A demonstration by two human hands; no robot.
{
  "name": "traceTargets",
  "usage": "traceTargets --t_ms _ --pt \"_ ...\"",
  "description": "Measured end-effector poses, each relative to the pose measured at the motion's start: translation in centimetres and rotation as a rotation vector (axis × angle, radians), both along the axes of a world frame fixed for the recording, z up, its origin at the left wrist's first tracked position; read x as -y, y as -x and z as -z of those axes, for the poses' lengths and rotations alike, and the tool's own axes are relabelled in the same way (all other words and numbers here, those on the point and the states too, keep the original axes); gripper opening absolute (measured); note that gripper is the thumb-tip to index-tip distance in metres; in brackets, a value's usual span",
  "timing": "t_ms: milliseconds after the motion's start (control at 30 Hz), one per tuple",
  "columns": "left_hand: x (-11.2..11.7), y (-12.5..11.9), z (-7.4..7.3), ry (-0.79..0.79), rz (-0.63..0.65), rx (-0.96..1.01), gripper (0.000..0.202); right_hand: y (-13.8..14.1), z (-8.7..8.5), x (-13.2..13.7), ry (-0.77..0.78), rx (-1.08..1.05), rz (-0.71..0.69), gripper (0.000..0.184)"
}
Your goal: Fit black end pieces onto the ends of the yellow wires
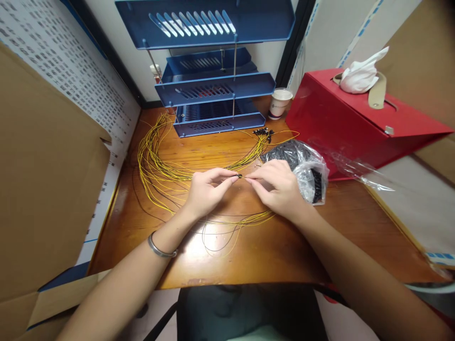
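Over the middle of the wooden table, my left hand pinches a small black connector between thumb and forefinger. Facing it, my right hand is closed in a pinch on the thin end of a wire at the connector's right side. The fingertips are only a short gap apart. Yellow and dark wires lie in a big loop behind and left of my hands, and more strands curve below them. At the back, the bundle ends in a cluster of black connectors.
A clear plastic bag of black parts lies beside my right hand. Behind stands a blue tiered tray rack, with a paper cup and a red box holding tissues to its right. Cardboard rises along the left edge.
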State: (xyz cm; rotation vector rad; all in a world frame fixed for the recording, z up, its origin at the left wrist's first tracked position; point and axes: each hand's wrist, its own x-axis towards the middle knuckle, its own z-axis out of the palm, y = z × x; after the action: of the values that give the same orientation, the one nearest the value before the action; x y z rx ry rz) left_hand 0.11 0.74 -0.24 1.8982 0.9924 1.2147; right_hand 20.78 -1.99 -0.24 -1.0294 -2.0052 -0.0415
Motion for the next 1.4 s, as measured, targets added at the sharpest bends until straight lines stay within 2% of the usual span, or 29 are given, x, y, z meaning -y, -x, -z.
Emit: traceTargets --t_ms 233,367,467,633,967,1400 --pt "0.24 -0.09 -0.20 -0.037 0.034 -0.001 0.010 0.33 0.16 0.00 0.010 -0.006 0.001 0.008" --pt "0.25 -0.11 -0.11 -0.030 0.028 0.028 0.011 0.27 0.53 -0.27 -0.010 -0.052 0.002 0.001" --pt "0.26 -0.10 0.08 -0.047 0.002 0.031 0.012 0.29 0.59 -0.33 -0.033 -0.073 -0.006 0.003" --pt "0.38 -0.15 0.16 -0.116 -0.063 0.001 0.011 0.42 0.53 -0.26 -0.068 -0.109 -0.016 0.006" --pt "0.55 -0.38 0.15 -0.301 -0.063 -0.065 0.008 0.61 0.83 -0.36 -0.026 -0.100 -0.022 0.005" --pt "0.54 -0.33 0.34 -0.282 -0.053 -0.089 0.009 0.74 0.73 -0.16 0.020 -0.092 -0.003 0.006"
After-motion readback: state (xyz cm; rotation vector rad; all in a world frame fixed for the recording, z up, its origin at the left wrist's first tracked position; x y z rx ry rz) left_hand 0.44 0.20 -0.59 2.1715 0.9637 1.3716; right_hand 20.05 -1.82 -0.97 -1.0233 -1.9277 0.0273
